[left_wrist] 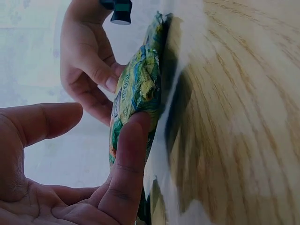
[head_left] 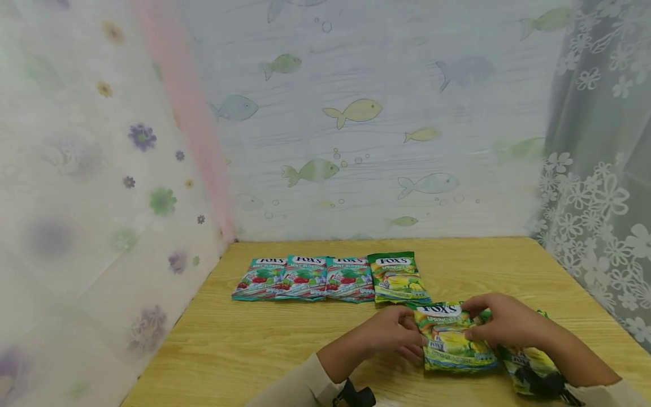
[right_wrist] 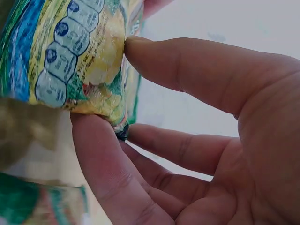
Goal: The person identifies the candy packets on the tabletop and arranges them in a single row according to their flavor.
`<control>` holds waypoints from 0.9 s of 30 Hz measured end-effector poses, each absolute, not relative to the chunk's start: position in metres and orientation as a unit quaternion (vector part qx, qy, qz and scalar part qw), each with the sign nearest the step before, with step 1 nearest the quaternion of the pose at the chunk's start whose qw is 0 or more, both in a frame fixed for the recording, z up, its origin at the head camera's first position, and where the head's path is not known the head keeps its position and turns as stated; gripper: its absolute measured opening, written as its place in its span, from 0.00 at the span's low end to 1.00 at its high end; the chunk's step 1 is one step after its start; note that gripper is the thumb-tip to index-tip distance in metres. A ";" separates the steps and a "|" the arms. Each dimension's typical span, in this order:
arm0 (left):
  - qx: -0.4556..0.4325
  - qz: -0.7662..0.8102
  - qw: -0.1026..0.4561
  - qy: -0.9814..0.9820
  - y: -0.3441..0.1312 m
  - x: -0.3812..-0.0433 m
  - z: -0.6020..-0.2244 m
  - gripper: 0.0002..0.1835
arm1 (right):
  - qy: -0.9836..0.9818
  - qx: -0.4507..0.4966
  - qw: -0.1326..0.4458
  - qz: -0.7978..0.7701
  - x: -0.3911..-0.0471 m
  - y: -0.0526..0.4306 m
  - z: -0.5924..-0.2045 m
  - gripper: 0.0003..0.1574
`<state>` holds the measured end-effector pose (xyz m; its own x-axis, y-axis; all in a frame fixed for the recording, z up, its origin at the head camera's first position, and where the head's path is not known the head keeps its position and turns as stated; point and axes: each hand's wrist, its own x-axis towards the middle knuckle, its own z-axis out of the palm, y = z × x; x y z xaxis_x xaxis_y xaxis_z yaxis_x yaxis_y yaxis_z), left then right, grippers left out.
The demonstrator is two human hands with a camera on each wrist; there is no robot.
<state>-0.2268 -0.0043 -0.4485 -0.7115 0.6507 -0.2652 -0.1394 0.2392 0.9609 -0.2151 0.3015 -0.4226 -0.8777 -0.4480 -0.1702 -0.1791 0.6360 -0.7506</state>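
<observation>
A green and yellow Fox's candy bag (head_left: 447,342) is held slightly above the wooden table, its printed front facing up. My right hand (head_left: 511,321) pinches its right side, thumb on the front and fingers at the edge and underneath. At the opposite side, my left hand (head_left: 399,334) touches the bag's edge with a finger. In the left wrist view the left thumb (left_wrist: 56,122) stands apart from the bag (left_wrist: 133,84). Another green and yellow bag (head_left: 529,367) lies partly hidden under the right forearm.
Behind the held bag, three overlapping teal Mint Blossom candy bags (head_left: 305,278) form a row on the table (head_left: 244,345). A green and yellow bag (head_left: 399,280) lies at the row's right end. Patterned cloths (head_left: 381,141) hang behind and beside the table.
</observation>
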 end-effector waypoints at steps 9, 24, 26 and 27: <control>0.167 0.610 0.295 0.716 0.005 -0.235 -0.444 0.40 | 0.891 -0.182 0.135 -0.394 -0.219 0.303 -0.410 0.45; 0.162 0.598 0.213 0.755 0.018 -0.242 -0.424 0.40 | 0.900 -0.186 0.070 -0.387 -0.224 0.302 -0.387 0.44; 0.161 0.598 0.204 0.758 0.021 -0.243 -0.422 0.40 | 0.902 -0.185 0.061 -0.386 -0.224 0.303 -0.386 0.43; 0.161 0.598 0.199 0.760 0.022 -0.243 -0.421 0.40 | 0.903 -0.185 0.055 -0.384 -0.225 0.303 -0.385 0.43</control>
